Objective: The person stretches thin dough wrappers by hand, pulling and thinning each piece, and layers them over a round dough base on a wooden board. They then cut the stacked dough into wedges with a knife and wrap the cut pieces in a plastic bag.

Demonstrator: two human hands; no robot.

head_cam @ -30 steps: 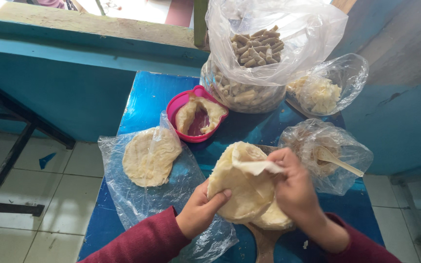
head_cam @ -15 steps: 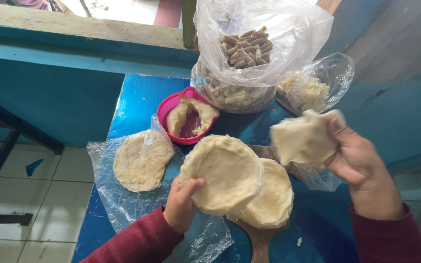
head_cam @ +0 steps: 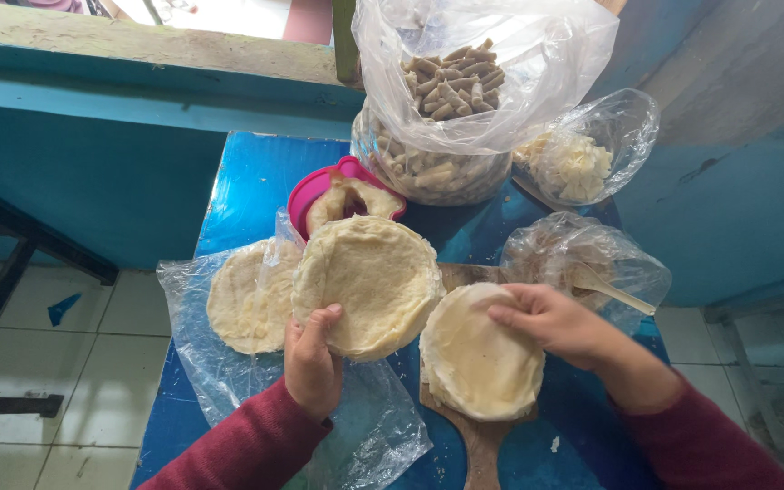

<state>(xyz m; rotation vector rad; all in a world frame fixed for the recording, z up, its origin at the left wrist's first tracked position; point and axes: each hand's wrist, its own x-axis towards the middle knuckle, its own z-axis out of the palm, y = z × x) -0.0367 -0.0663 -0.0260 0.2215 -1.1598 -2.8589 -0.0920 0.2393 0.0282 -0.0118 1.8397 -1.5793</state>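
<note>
My left hand [head_cam: 312, 361] grips a stack of round pale wrappers [head_cam: 369, 283] by its near edge and holds it lifted over the blue table [head_cam: 245, 186]. Flat on a single round wrapper [head_cam: 480, 355] rests my right hand [head_cam: 553, 320], its fingers spread. That wrapper lies on a wooden paddle board [head_cam: 485, 442]. Another round wrapper [head_cam: 243, 298] lies to the left on a clear plastic sheet [head_cam: 201, 367].
A pink bowl [head_cam: 316, 188] with filling sits behind the stack. At the back stands a big clear bag of rolled sticks [head_cam: 446, 100], with a smaller bag of pale shreds [head_cam: 583, 163] beside it. A bag with a wooden spoon [head_cam: 605, 287] is at right. Tiled floor lies left.
My right hand has brought one wrapper down from the air and laid it flat on the paddle board. My left hand has shifted the stack up and to the left.
</note>
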